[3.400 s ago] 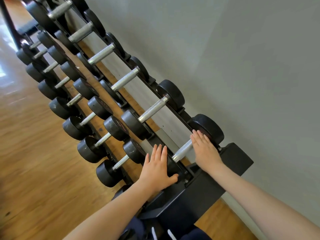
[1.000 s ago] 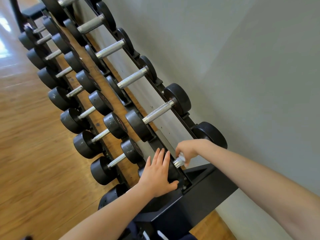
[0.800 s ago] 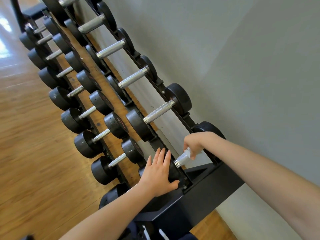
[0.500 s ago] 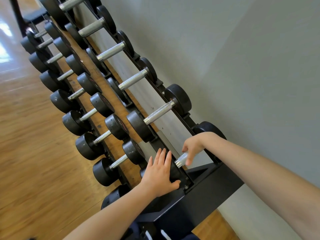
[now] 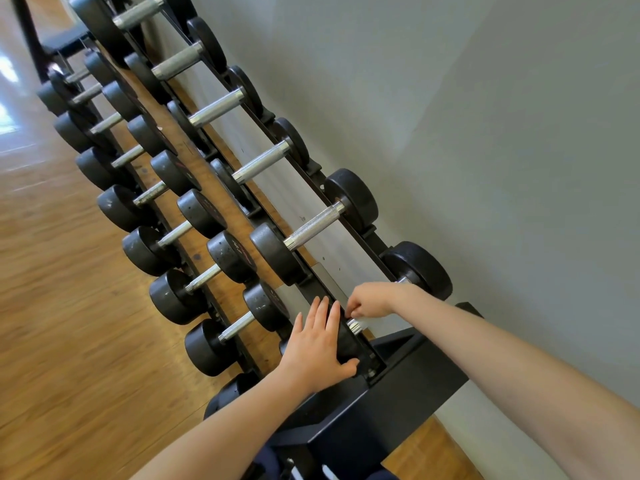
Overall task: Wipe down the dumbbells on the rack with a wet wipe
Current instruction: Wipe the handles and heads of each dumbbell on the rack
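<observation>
Wood floor (image 5: 52, 341) out on the left, then the rack (image 5: 398, 393), black and two-tiered, running off into the distance along the grey wall (image 5: 485, 133). The lower tier holds a row of small dumbbells (image 5: 194, 237), the upper tier bigger ones (image 5: 311, 226), every one lying crosswise on its rails. Left hand (image 5: 317, 348) lies flat on the near head of the closest top-tier dumbbell (image 5: 420, 268), fingers straight and together, thumb hooked round its edge. Right hand (image 5: 370, 301) is curled over that dumbbell's metal handle, fingers clamped, a sliver of white wipe (image 5: 365, 322) just showing beneath them.
</observation>
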The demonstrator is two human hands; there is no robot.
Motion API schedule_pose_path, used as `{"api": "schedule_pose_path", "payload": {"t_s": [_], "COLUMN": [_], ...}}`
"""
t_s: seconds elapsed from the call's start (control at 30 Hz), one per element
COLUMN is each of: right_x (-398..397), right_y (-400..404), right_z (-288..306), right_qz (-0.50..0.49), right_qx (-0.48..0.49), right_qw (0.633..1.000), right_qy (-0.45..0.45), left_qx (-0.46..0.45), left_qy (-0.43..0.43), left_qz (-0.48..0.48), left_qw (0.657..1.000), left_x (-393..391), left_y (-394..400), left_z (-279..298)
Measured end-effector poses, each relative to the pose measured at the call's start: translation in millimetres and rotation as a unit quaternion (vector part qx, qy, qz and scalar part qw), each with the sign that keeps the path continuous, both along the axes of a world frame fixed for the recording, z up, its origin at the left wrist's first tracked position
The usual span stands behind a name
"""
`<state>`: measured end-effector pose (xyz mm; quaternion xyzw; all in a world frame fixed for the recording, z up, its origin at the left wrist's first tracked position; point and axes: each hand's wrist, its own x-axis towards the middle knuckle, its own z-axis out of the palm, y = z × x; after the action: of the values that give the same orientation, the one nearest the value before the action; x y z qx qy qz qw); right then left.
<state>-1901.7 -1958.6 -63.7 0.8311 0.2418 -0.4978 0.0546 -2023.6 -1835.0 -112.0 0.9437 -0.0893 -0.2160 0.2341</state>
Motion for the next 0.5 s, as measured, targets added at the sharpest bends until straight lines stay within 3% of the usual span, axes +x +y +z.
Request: {"api": "schedule_pose_path", "payload": {"t_s": [0.33,0.43,0.5], "right_x": [18.8,0.3,-25.5], "right_y": [-18.0,-33.2,-45.8], "right_z": [3.4,5.0,13.2], "right_qz": [0.018,-0.104,-0.288], "right_qx": [-0.099,0.039,0.207], "right_qw": [0.989,0.985,0.92], "right_qy": [-0.109,-0.132,-0.166], "left_qx": [0.004,0.006,0.009], "left_qy": [0.002,0.002,0.002], "left_qz": [-0.001,0.001,0.001], "left_qw": [1.0,1.0,1.0], "left_x": [-0.5,-0.7,-0.5], "left_y": [0.5,0.4,-0.6], "left_z": [-0.2,-1.6,-1.5]}}
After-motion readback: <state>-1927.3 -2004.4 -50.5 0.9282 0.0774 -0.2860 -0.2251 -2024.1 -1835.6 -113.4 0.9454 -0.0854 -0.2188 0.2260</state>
